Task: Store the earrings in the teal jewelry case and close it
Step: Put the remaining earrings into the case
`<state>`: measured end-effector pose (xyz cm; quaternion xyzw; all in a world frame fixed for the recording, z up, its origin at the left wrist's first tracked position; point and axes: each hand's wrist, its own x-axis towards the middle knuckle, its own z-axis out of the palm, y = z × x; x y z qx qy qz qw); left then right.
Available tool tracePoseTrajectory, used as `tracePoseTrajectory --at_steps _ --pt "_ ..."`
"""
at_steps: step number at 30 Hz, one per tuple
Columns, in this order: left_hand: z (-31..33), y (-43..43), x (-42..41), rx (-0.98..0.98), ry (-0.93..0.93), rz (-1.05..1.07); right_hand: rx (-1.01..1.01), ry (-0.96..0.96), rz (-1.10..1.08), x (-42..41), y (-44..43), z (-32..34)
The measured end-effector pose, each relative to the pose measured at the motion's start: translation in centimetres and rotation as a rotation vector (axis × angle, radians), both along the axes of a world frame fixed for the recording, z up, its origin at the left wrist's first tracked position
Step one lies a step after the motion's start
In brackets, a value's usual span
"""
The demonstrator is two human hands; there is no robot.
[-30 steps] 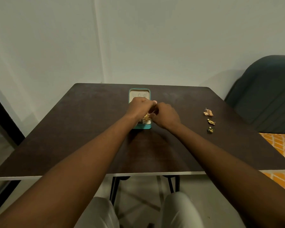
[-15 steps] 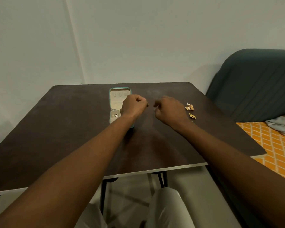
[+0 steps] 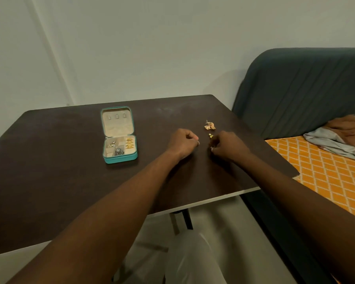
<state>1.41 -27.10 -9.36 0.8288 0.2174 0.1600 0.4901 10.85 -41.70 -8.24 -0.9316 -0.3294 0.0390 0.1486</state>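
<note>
Small teal hinged jewelry case (image 3: 120, 158) open on dark brown tabletop (image 3: 49, 160), lid laid back, tray up, ready to load. Gold pcs (image 3: 130, 143) in tray's R compartment. Loose gold leaf-shaped earring (image 3: 210, 126) + small gold-green stud (image 3: 210, 136) on table, well apart from case. R hand (image 3: 229, 145) curled just beside stud, prob. picking; can't tell if pinch holds anything. L hand (image 3: 182, 143) fisted close by, nothing seen in it.
</note>
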Motion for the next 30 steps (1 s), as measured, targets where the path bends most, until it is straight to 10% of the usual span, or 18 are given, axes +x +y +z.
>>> tracePoseTrajectory --at_steps 13,22,30 --pt "-0.5 -0.1 0.3 0.047 -0.057 -0.094 0.361 0.058 0.088 -0.3 0.9 -0.8" --pt "1.7 3.8 -3.9 -0.118 -0.239 0.012 0.769 0.573 0.083 -4.0 5.4 1.7" --pt "2.8 9.2 -9.7 -0.259 -0.284 0.144 0.841 0.662 0.217 -8.1 11.6 2.0"
